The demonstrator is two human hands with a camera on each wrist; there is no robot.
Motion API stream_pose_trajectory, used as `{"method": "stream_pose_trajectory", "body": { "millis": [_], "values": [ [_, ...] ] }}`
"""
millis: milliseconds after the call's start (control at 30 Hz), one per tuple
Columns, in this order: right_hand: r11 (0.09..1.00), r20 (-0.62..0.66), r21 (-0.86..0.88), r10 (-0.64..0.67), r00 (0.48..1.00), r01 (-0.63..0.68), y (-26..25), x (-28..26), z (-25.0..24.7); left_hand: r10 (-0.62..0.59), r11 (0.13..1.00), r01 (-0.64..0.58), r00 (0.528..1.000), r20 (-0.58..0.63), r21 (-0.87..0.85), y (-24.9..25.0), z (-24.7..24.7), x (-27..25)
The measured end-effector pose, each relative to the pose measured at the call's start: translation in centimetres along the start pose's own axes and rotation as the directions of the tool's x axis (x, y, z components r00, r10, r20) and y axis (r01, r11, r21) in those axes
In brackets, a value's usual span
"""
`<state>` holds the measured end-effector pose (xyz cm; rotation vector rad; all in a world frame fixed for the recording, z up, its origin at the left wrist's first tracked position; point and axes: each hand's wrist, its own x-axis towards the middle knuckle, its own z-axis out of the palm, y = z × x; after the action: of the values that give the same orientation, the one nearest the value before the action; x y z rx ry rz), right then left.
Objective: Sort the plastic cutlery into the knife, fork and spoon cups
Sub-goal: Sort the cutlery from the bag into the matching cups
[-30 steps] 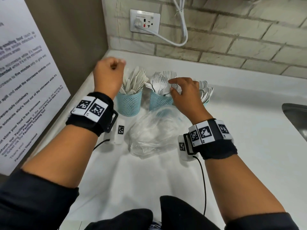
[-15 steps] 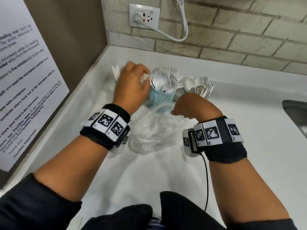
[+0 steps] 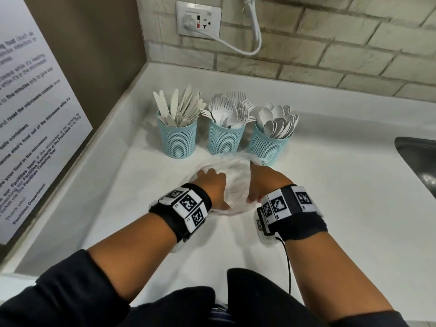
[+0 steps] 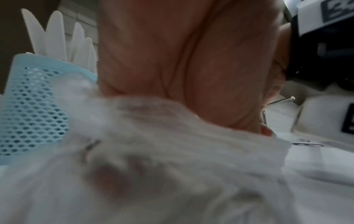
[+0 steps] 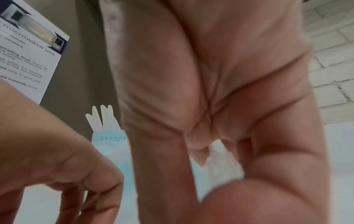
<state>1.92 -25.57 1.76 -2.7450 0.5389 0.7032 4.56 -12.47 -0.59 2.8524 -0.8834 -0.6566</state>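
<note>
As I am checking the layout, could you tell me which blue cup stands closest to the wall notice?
The knife cup, leftmost of the three; the fork cup and spoon cup stand farther right.

Back of counter: knife cup point(image 3: 177, 140), fork cup point(image 3: 225, 140) and spoon cup point(image 3: 268, 148) stand in a close row, narrow gaps between them.
Cup tops: packed full with upright cutlery.
Front of cups: crumpled plastic bag point(image 3: 232, 178) touches the spoon cup's base.
Left: wall with notice point(image 3: 30, 119) hems the counter point(image 3: 342, 190).
Right: open counter up to the sink point(image 3: 420, 161).
</note>
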Motion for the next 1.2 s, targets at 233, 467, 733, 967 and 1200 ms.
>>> {"method": "stream_pose_trajectory", "body": {
  "millis": [233, 467, 733, 967, 1200],
  "values": [
    [0.998, -0.029, 0.034, 0.044, 0.999, -0.043, 0.0, 0.4, 0.7, 0.003, 1.0, -0.003, 1.0, -0.004, 0.023, -1.1, -0.4, 1.0],
    [0.994, -0.002, 0.096, 0.048, 0.999, -0.047, 0.2, 0.7, 0.6, 0.042, 0.999, -0.045, 0.995, 0.09, 0.027, -1.6, -0.6, 0.6],
    [0.999, 0.022, -0.01, 0.044, 0.999, -0.044, 1.1, 0.7, 0.2, 0.113, 0.982, -0.092, 0.986, 0.124, -0.166, -4.1, -2.0, 0.4],
    [1.0, 0.06, -0.004, 0.021, 0.998, -0.021, 1.5, 0.5, -0.3, 0.196, 0.652, -0.036, 0.973, 0.122, -0.757, -6.2, -2.7, -0.1],
    [0.996, 0.06, 0.058, -0.065, 0.996, 0.062, 1.0, -1.6, -3.2, 0.085, 0.384, -0.117, 0.992, -0.092, -0.916, -5.7, -2.8, -0.3]
  ]
}}
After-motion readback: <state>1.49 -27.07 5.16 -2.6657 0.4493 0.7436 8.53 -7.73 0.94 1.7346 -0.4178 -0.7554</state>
